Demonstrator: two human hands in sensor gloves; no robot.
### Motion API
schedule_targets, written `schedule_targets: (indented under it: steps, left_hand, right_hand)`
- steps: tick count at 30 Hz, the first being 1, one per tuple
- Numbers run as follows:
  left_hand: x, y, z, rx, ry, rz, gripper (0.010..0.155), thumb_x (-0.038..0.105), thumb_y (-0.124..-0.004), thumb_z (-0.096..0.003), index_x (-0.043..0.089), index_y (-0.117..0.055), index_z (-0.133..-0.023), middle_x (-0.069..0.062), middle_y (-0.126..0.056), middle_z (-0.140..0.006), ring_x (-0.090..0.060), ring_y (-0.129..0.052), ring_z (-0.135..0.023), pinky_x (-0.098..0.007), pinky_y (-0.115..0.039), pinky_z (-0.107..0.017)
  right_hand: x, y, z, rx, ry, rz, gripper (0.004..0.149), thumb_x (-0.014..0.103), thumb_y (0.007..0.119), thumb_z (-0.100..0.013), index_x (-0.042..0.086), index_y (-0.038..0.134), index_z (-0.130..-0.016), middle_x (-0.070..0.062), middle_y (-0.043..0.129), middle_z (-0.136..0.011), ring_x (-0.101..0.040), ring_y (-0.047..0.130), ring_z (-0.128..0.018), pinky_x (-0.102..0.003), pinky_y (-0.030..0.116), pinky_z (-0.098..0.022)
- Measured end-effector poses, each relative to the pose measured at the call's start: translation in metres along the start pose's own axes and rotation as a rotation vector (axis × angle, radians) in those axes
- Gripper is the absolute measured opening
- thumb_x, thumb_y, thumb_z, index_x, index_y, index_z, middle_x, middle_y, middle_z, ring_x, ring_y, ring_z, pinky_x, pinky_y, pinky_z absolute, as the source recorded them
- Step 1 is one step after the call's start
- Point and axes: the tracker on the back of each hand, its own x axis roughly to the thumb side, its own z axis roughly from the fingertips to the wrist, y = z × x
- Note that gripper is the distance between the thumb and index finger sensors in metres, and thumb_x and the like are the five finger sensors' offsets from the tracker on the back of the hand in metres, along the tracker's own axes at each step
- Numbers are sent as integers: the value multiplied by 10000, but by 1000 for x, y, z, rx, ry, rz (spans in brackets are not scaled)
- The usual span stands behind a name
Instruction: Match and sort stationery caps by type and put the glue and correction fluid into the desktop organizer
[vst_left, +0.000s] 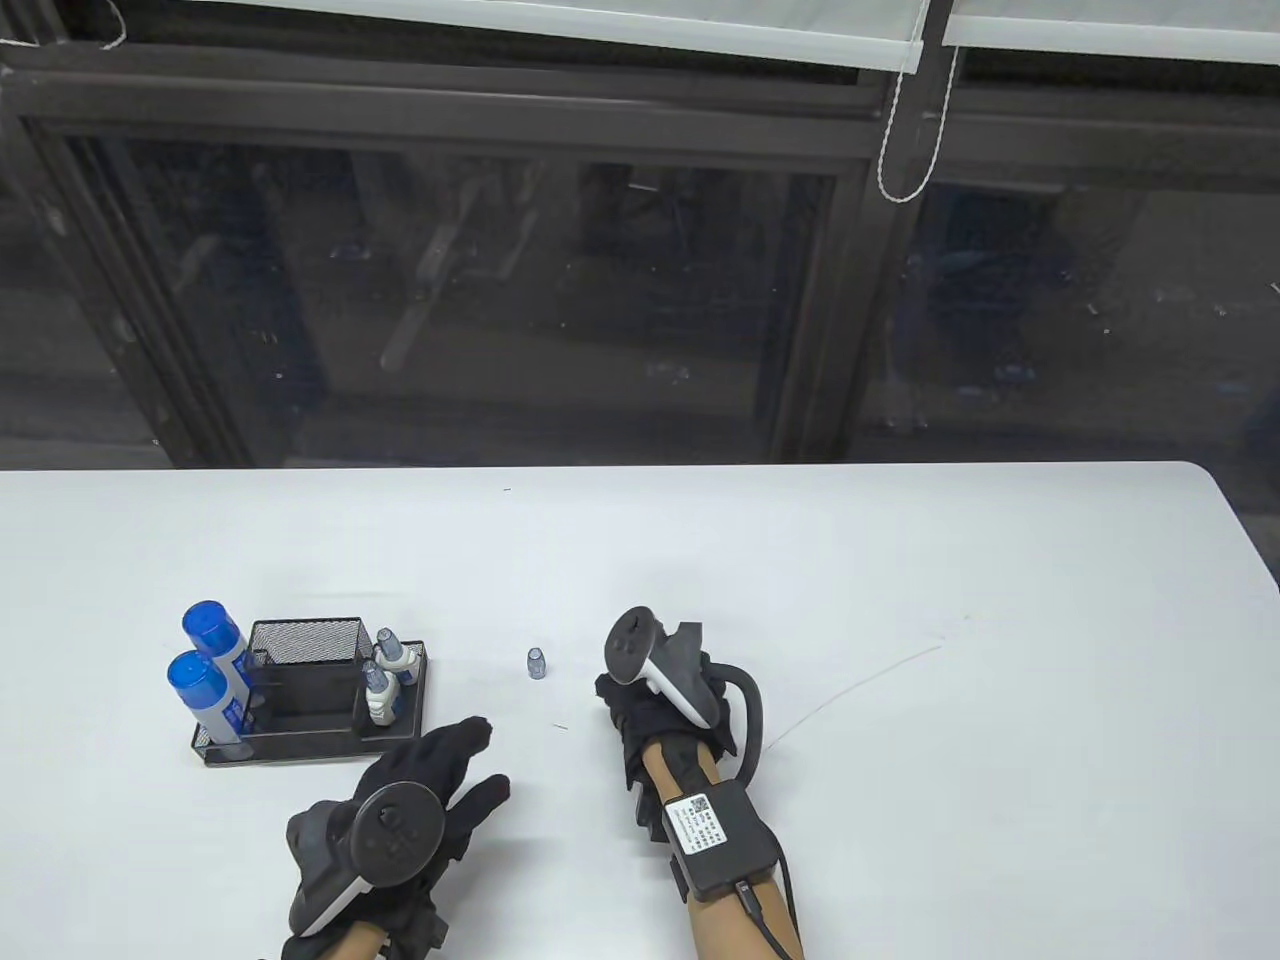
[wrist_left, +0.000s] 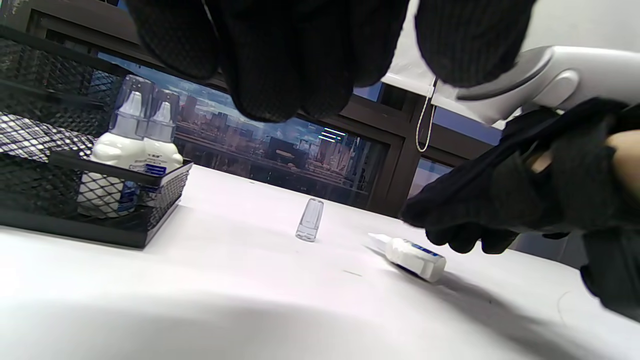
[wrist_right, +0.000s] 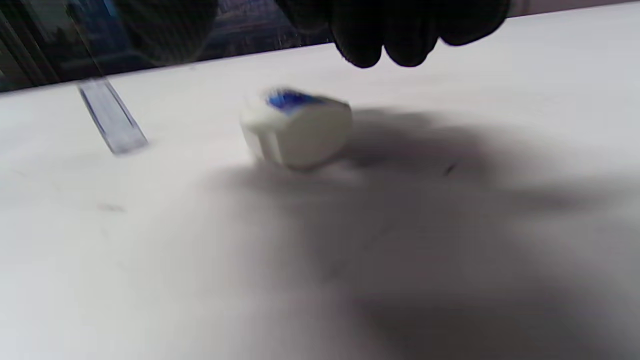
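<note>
Nearest my seat, at the bottom of the table view, my left hand (vst_left: 420, 800) hovers over the white tabletop (vst_left: 900, 600) with its black-gloved fingers (vst_left: 470, 740) stretched forward and spread, holding nothing; its grip is apart. Just right of it, my right hand (vst_left: 665, 700) sits a little further in, palm down, with the grey tracker (vst_left: 650, 670) on its back. From the left wrist view its fingers (wrist_left: 465, 235) curl downward above a small white correction fluid bottle with a blue label (wrist_left: 415, 257), and I see a gap between fingertips and bottle, so that grip is loose and clamped on nothing.

That bottle lies on its side on the tabletop, uncapped, its long axis flat, its thin white nozzle pointing away toward the transparent cap. The right wrist view shows the bottle's base end toward me, blurred.

Beyond the hands, a small clear plastic cap (vst_left: 536, 663) stands upright on the tabletop, apart from the lying bottle.

Further left, the black wire-mesh desktop organizer (vst_left: 300, 690) holds two capped white correction fluid bottles (vst_left: 385, 680) upright in its right front compartment and two blue-capped glue sticks (vst_left: 212, 665) leaning at its left end.
</note>
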Motion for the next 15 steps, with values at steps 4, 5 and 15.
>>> schedule_targets:
  steps: [4, 5, 15]
  left_hand:
    - [-1, -1, 1, -6, 6, -36, 622, 602, -713, -528, 316, -646, -1077, 12, -819, -1077, -259, -908, -947, -539, -712, -715]
    - [-1, 0, 1, -4, 7, -40, 623, 602, -713, -528, 316, -646, -1077, 12, -818, -1078, -262, -908, -947, -539, -711, -715]
    - [1, 1, 2, 7, -4, -46, 615, 604, -709, -529, 323, -650, -1073, 14, -823, -1074, -256, -912, -943, -536, -715, -713]
  right_hand:
    - [7, 20, -9, 31, 31, 66, 801, 549, 692, -520, 170, 368, -1147, -205, 508, -1139, -461, 586, -998, -612, 508, -741]
    - [8, 22, -9, 26, 30, 81, 779, 526, 707, -524, 178, 386, -1144, -194, 513, -1131, -453, 587, -992, -607, 514, -739]
    - [0, 12, -4, -146, 0, 130, 735, 476, 826, -466, 112, 607, -1065, -170, 807, -959, -389, 884, -787, -530, 741, -614]
